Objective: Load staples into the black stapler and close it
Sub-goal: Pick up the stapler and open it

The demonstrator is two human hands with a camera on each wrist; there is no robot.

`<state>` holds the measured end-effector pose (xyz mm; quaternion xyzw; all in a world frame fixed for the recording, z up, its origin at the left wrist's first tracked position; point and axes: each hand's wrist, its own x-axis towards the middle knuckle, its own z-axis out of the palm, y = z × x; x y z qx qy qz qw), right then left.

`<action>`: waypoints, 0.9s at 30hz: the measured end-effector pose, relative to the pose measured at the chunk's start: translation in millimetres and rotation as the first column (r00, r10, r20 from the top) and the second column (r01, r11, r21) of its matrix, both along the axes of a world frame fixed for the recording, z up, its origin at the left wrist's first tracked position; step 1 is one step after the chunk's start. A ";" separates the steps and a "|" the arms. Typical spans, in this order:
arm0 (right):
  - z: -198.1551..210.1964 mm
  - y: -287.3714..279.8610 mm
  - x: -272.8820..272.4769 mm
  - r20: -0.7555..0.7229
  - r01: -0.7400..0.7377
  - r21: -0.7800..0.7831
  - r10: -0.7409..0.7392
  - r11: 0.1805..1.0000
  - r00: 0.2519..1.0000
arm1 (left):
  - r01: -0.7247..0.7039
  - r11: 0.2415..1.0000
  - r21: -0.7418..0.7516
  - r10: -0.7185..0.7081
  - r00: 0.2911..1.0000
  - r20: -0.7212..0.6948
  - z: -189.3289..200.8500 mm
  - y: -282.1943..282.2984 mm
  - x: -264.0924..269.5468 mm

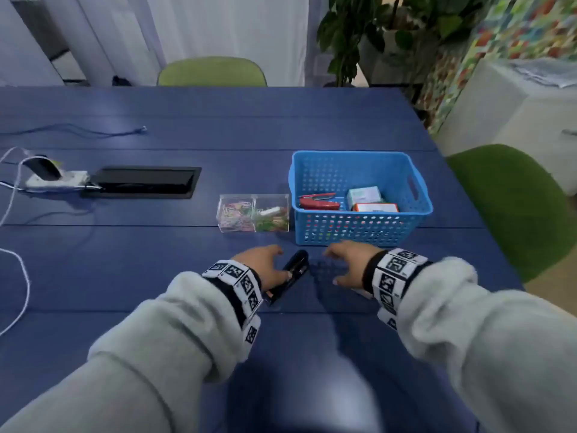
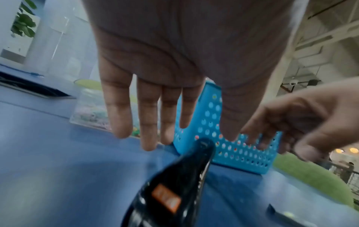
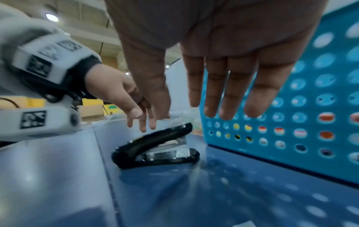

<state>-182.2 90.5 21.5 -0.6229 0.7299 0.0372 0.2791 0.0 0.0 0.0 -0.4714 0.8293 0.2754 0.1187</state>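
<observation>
The black stapler (image 1: 288,276) (image 2: 172,190) (image 3: 157,147) lies on the blue table (image 1: 156,270) between my hands, its top arm down over the metal magazine. My left hand (image 1: 265,265) (image 2: 155,107) (image 3: 136,106) hovers just above its left side, fingers straight and spread, holding nothing. My right hand (image 1: 346,260) (image 3: 223,86) (image 2: 291,130) hangs open to the stapler's right, a short gap away, fingers relaxed and empty. Small boxes (image 1: 365,196) sit in the blue basket (image 1: 359,226); whether they hold staples I cannot tell.
The blue perforated basket (image 3: 291,107) (image 2: 233,147) stands just beyond my right hand, with a red stapler (image 1: 318,201) inside. A clear box of paper clips (image 1: 253,212) sits to its left. A black cable hatch (image 1: 143,182) and a white power strip (image 1: 56,179) lie far left.
</observation>
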 end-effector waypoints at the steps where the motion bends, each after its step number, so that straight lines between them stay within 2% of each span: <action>1: -7.7 -12.6 1.1 -0.005 -0.001 0.001 0.001 1.000 1.000 | 0.002 1.000 0.021 -0.003 1.000 0.027 -5.7 -1.3 -4.0; 3: -18.1 -33.1 6.5 -0.030 -0.014 0.031 0.015 0.999 0.999 | 0.017 0.999 0.041 -0.019 0.999 0.044 -17.7 -0.9 -11.4; 7: -42.7 -62.6 18.2 -0.022 -0.075 0.103 0.078 0.992 0.997 | 0.010 0.998 0.067 -0.007 0.999 -0.034 -31.5 5.7 -24.5; 10: -56.1 -71.3 23.5 -0.038 -0.108 0.153 0.115 0.982 0.993 | -0.005 0.999 0.052 0.008 0.998 -0.062 -35.2 7.4 -29.0; 15: -65.7 -72.2 29.1 -0.073 -0.147 0.163 0.160 0.976 0.984 | -0.003 0.994 0.109 0.022 0.985 -0.172 -35.1 11.3 -22.8; 22: -63.0 -57.8 17.1 -0.006 -0.052 0.104 0.053 0.993 0.999 | -0.088 0.984 0.154 0.139 0.922 -0.362 -20.8 16.9 -1.9; 27: -64.1 -46.5 14.1 -0.024 -0.013 0.105 0.015 0.994 1.000 | -0.190 0.968 0.166 0.246 0.853 -0.460 -15.2 11.8 34.7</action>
